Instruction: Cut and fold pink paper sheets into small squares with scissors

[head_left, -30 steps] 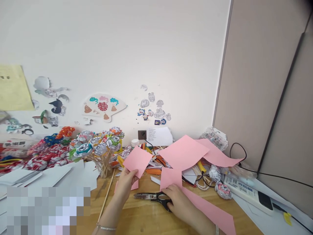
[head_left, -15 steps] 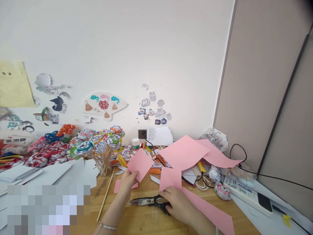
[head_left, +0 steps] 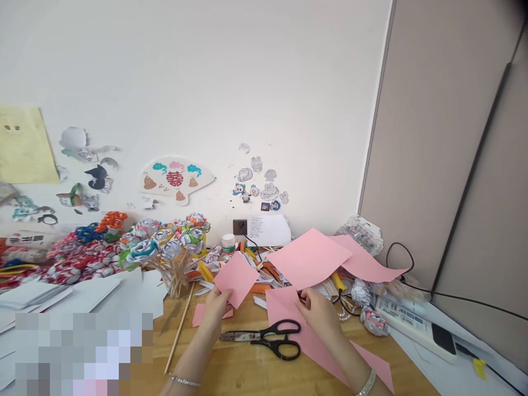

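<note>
A small pink paper square (head_left: pixel 238 276) is pinched at its lower left corner by my left hand (head_left: pixel 216 309), raised above the table. My right hand (head_left: pixel 319 314) has its fingers closed at the upper right edge of a long pink paper strip (head_left: pixel 280 302), which runs down to the right beneath my forearm. Between my hands and nearer to me lie black-handled scissors (head_left: pixel 260 334), blades pointing left, resting partly over the strip. Other small pink paper pieces (head_left: pixel 199 315) lie under my left hand.
Large pink sheets (head_left: pixel 311 257) cover clutter at the back. Paper flowers on sticks (head_left: pixel 171 250) and white papers (head_left: pixel 94 294) occupy the left. A wooden stick (head_left: pixel 179 330) lies beside my left forearm. A power strip (head_left: pixel 406 324) with cables stands right.
My right hand has left the scissors handles and moved up and right to the pink strip's edge. The scissors now lie free. My left hand has stayed nearly still with the square.
</note>
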Demonstrator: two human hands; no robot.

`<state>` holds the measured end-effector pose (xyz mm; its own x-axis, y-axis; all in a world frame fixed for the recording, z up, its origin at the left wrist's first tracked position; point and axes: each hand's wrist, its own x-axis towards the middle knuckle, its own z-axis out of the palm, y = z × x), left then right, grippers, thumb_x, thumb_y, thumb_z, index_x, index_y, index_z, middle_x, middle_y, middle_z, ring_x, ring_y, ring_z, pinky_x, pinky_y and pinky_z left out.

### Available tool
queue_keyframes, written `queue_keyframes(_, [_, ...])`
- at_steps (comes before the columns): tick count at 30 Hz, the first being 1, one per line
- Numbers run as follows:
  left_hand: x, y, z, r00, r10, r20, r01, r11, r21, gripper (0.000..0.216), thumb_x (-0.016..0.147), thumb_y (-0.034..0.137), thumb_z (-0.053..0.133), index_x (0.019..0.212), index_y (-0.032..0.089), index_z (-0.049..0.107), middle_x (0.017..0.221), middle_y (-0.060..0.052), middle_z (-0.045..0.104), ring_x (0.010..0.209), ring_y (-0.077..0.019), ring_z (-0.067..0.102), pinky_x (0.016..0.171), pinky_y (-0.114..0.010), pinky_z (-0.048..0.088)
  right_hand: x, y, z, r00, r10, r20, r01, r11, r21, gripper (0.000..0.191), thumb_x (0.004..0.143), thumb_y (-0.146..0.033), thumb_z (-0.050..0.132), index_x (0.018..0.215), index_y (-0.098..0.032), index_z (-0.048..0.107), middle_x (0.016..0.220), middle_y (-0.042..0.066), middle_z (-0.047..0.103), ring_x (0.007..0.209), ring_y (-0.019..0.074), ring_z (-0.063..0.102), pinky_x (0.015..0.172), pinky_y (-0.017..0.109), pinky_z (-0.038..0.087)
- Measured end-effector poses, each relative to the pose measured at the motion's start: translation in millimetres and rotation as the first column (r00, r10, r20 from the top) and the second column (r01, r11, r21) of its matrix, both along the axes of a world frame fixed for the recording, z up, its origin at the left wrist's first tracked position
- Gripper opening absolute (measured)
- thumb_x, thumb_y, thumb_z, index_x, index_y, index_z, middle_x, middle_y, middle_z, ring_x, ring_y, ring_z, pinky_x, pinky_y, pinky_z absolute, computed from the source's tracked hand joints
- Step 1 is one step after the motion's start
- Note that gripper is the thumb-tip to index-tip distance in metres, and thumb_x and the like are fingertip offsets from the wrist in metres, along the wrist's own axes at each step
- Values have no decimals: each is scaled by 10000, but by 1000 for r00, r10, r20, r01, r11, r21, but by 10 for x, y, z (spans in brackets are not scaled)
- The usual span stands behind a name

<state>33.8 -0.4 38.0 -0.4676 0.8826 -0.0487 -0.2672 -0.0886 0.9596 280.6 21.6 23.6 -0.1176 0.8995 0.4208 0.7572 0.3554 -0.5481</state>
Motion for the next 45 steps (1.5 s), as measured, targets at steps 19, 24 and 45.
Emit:
queue_keyframes(19, [217, -134, 26, 960, -203, -193, 198, 979, -42, 149, 617, 149, 517, 711, 195, 623, 610, 16, 622, 670, -176, 591, 537, -234, 448, -155, 2, -36, 698, 312, -645, -334, 938, 92, 214, 746, -388, 501, 654, -198, 465, 709, 18, 528, 720, 188, 509, 675, 300, 421])
queue_keyframes(24, [419, -186, 31, 933, -297, -201, 303, 953, -4, 210, 658, 238, 537, 822, 195, 660, 881, -37, 690, 943, -237, 583, 742, -320, 475, -330, -116, -101, 637, 181, -749, -391, 914, -111, 247, 707, -422, 541, 637, -192, 486, 622, -2, 533, 598, 174, 518, 523, 264, 408])
queue_keyframes(45, [539, -164, -9, 874, -406, -269, 437, 897, 67, 422, 614, 538, 621, 795, 156, 618, 699, -16, 633, 648, -162, 558, 582, -257, 442, -219, -31, -51, 497, 148, -855, -348, 937, -40, 359, 645, -481, 640, 783, -151, 601, 801, 85, 677, 772, 234, 604, 689, 334, 458])
